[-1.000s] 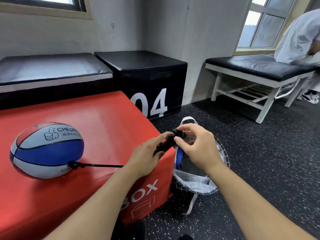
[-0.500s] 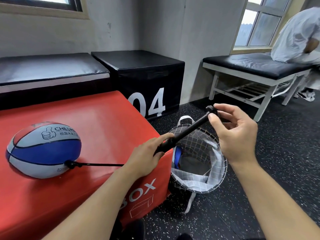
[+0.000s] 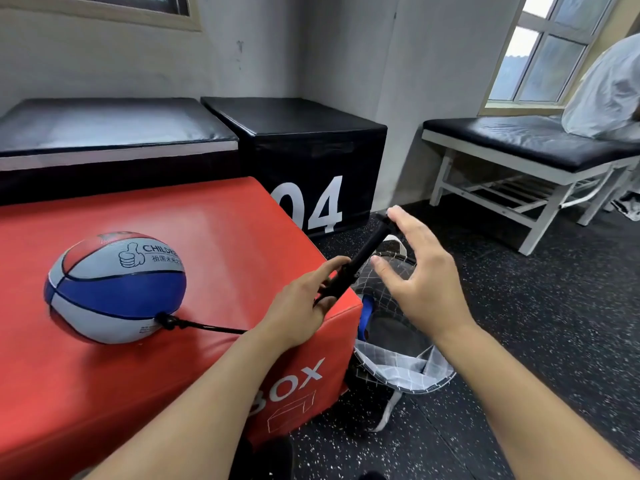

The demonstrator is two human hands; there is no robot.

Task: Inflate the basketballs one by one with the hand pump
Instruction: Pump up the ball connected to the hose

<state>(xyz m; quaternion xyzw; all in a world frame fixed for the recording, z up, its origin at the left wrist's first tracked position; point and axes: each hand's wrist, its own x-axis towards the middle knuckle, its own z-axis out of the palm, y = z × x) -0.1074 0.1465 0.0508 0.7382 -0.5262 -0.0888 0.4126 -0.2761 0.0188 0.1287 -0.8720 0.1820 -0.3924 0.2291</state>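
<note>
L hand (image 3: 304,299) round pump (image 3: 360,263) (R hand (image 3: 420,268) off handle)

Red box (image 3: 214,216) top: basketball (image 3: 114,289) sits toward the left edge, hose (image 3: 204,328) runs from it across to the left hand (image 3: 298,306) at the front right corner; back and middle of the top are bare. Pump (image 3: 360,261) sticks up and out over that corner, right hand (image 3: 419,271) spread just beside its handle. Grid-pattern bag (image 3: 398,362) blocks the floor against the box's right side. Black box marked 04 (image 3: 304,150) closes off the back right.
</note>
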